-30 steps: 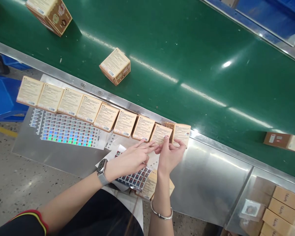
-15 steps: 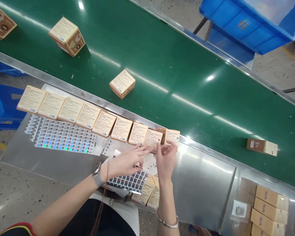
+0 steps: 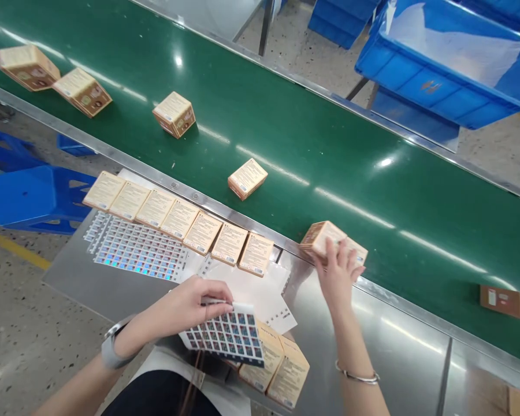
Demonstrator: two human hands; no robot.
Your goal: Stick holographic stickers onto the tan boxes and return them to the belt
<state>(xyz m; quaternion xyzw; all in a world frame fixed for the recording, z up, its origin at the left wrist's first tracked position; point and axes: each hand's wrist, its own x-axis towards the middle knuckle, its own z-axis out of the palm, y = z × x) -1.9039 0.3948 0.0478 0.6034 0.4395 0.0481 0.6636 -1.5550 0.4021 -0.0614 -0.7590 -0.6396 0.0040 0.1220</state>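
My left hand [image 3: 203, 303] pinches the edge of a sheet of small printed stickers [image 3: 231, 335], which tilts over the table edge. My right hand [image 3: 338, 266] is over the green belt, its fingers curled over a pair of small cardboard boxes [image 3: 325, 233] standing side by side near the belt's rim. The hand partly hides both boxes. Along the metal table's back edge stands a slanted row of several similar boxes [image 3: 212, 231] with printed cream tops. Shiny sticker sheets [image 3: 141, 248] and a white sheet [image 3: 264, 289] lie in front of the row.
The green conveyor belt [image 3: 294, 138] carries more boxes [image 3: 175, 112] at the left and a brown box [image 3: 502, 300] at the right. More cream boxes [image 3: 288, 375] are below the held sheet. A blue bin [image 3: 442, 81] stands beyond the belt, a blue stool [image 3: 26, 196] at left.
My right hand has moved right and onto the belt, taking two boxes from the row's right end. My left hand has drawn back from the row with the sticker sheet. The view has shifted.
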